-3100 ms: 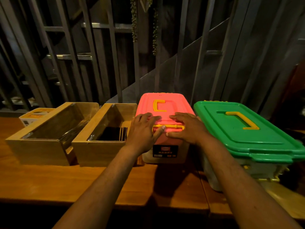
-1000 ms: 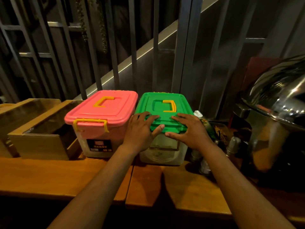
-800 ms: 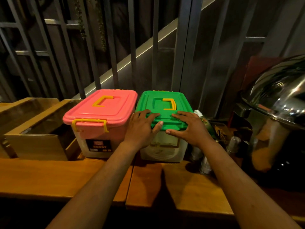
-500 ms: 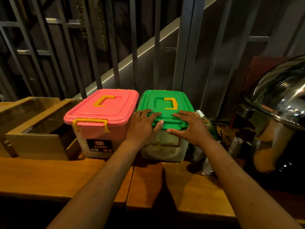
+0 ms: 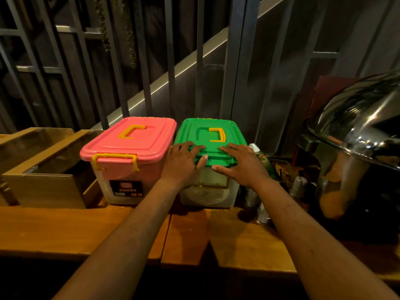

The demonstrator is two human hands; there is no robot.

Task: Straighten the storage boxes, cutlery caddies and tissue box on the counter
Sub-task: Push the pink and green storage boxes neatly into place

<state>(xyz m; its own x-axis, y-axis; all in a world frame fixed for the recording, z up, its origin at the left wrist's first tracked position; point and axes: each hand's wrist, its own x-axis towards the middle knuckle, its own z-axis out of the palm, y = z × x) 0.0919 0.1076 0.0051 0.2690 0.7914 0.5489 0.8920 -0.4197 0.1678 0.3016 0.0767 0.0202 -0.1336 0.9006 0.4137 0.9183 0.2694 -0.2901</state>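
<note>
A green-lidded storage box (image 5: 213, 128) with a yellow handle stands on the wooden counter (image 5: 65, 230), side by side with a pink-lidded storage box (image 5: 134, 139). My left hand (image 5: 184, 163) lies flat on the green lid's near left corner, thumb over the front edge. My right hand (image 5: 242, 163) rests on the near right corner, fingers spread. Two wooden cutlery caddies (image 5: 43, 169) sit to the left of the pink box. The tissue box is out of view.
A large shiny metal dome lid (image 5: 355, 131) on a dark base fills the right side. Small metal shakers (image 5: 298, 185) and a bottle (image 5: 259, 154) stand between it and the green box. Metal bars form the back wall.
Three seconds ago both hands pressed on the pink box; they now hold the green box, which stands straight beside it. Over the last second the green box slid slightly back.
</note>
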